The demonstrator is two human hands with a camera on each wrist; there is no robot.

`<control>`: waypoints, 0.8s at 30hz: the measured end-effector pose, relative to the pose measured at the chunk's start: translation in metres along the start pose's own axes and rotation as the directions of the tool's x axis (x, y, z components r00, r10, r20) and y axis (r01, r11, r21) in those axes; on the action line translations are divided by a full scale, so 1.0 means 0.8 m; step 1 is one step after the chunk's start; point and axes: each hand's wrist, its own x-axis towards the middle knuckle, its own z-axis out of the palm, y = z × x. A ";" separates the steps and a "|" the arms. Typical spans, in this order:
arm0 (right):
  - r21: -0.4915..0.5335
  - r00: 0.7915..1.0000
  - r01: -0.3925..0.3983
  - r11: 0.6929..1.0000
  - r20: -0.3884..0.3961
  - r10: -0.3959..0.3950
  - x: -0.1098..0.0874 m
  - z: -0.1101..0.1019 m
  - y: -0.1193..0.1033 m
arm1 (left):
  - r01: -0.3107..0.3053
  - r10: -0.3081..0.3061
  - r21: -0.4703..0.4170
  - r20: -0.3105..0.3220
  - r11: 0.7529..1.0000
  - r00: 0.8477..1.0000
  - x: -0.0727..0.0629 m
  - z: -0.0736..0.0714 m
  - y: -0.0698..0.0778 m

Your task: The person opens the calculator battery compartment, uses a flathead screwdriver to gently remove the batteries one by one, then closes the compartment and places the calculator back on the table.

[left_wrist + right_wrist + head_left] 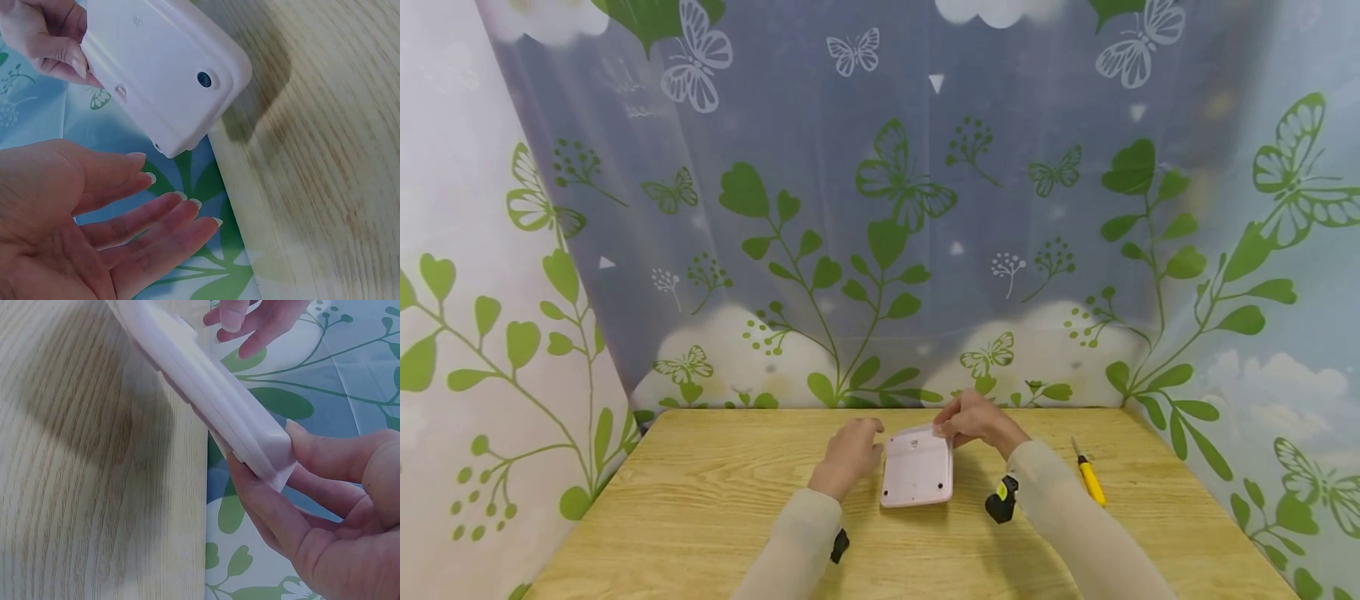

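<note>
A pale pink, flat plastic device (916, 468), shaped like a calculator, is held tilted over the table with its underside toward the head camera. Round dark feet or screws show near its corners; its front face is hidden in that view. My right hand (973, 419) pinches its upper right corner, thumb on one face and fingers on the other, as the right wrist view confirms. Just left of the device is my left hand (850, 452). In the left wrist view its fingers (165, 225) are loosely extended, apart from the device, and hold nothing.
A screwdriver (1090, 479) with a yellow handle lies on the wooden table (722, 475), to the right of my right forearm. Behind the table's far edge hangs a curtain (820, 108) printed with leaves and butterflies.
</note>
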 end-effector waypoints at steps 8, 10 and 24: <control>0.017 1.000 0.007 1.000 0.003 -0.007 -0.005 0.003 -0.002 | 0.034 -0.030 -0.081 0.047 0.996 0.998 0.000 -0.005 0.002; 0.021 1.000 0.009 1.000 0.008 -0.009 -0.006 0.004 -0.003 | 0.040 -0.034 -0.100 0.058 0.994 0.998 0.000 -0.007 0.003; 0.067 0.999 0.015 0.998 0.027 -0.017 -0.003 0.006 0.002 | 0.134 -0.096 -0.284 0.146 0.949 0.985 0.002 -0.007 -0.002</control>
